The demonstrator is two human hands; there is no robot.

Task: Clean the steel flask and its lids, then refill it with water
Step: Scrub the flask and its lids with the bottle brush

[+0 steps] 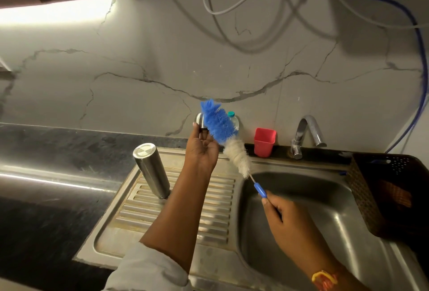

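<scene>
The steel flask point(152, 170) stands upside down on the ribbed drainboard point(181, 218), left of my arms. My left hand point(201, 149) is raised above the drainboard and grips a small steel lid point(200, 121) between its fingers. My right hand point(282, 217) holds the blue handle of a bottle brush point(228, 137) over the sink basin point(308, 218). The brush's blue and white bristles lie against the lid and my left palm.
A red plastic cup point(264, 142) and a bottle with a teal cap point(232, 115) stand at the back ledge. The steel tap point(306, 135) rises behind the basin. A dark woven basket point(385, 195) sits on the sink's right rim. Black counter stretches to the left.
</scene>
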